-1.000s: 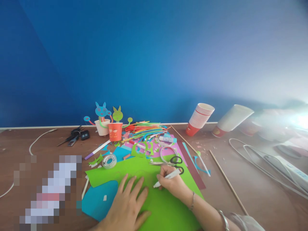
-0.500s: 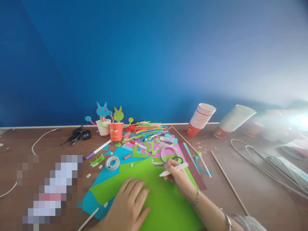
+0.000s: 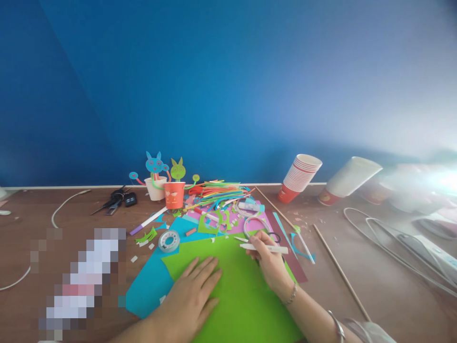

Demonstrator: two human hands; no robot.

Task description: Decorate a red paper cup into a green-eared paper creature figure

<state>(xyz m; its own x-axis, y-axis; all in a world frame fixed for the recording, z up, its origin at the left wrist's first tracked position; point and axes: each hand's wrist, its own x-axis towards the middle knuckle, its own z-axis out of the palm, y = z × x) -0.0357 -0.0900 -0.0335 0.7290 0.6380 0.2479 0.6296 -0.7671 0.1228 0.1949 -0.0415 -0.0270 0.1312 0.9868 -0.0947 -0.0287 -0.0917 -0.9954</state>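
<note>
My left hand (image 3: 194, 290) lies flat with fingers spread on a sheet of green paper (image 3: 243, 297). A white marker (image 3: 269, 248) is pinched in my right hand (image 3: 266, 257), held above the right part of the sheet. Scissors (image 3: 274, 237) lie by that hand, partly hidden under it. Beneath the green sheet, blue paper (image 3: 146, 290) sticks out on the left. A roll of tape (image 3: 169, 241) rests on the blue paper, left of the green sheet's far edge.
Two paper cups (image 3: 174, 195) with cut-out animal figures stand at the back beside a heap of coloured pipe cleaners (image 3: 221, 193). Stacked paper cups (image 3: 302, 174) lean at the right. A wooden stick (image 3: 339, 269), white cables (image 3: 389, 238) and keys (image 3: 117, 200) lie around.
The green paper has shifted right and turned a little, uncovering more blue paper on the left. The marker has moved slightly right and up and now lies nearly level.
</note>
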